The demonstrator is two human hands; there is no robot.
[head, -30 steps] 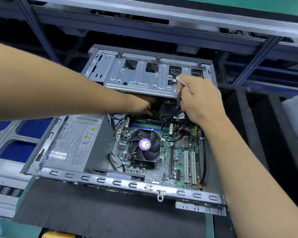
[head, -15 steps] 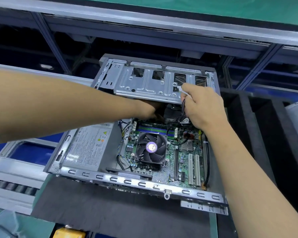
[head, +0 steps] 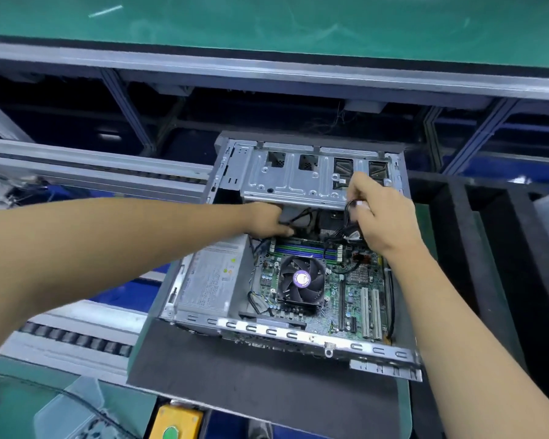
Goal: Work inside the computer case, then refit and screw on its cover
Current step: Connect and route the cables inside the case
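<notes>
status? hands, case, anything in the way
Left hand reaching under drive cage, grip hidden. Right hand pinching black cables. Case open, cover not in view.

Assembly-line factory: roller conveyor [head: 76, 339], green workbench [head: 267, 23].

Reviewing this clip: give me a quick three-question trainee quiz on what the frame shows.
1. True or false: the cover is already fitted on the computer case.
2. What does the right hand hold? A) screwdriver B) black cables C) fan
3. Fill in: the left hand reaches beneath the metal drive ____.

Key: 1 false; 2 B; 3 cage.
</notes>
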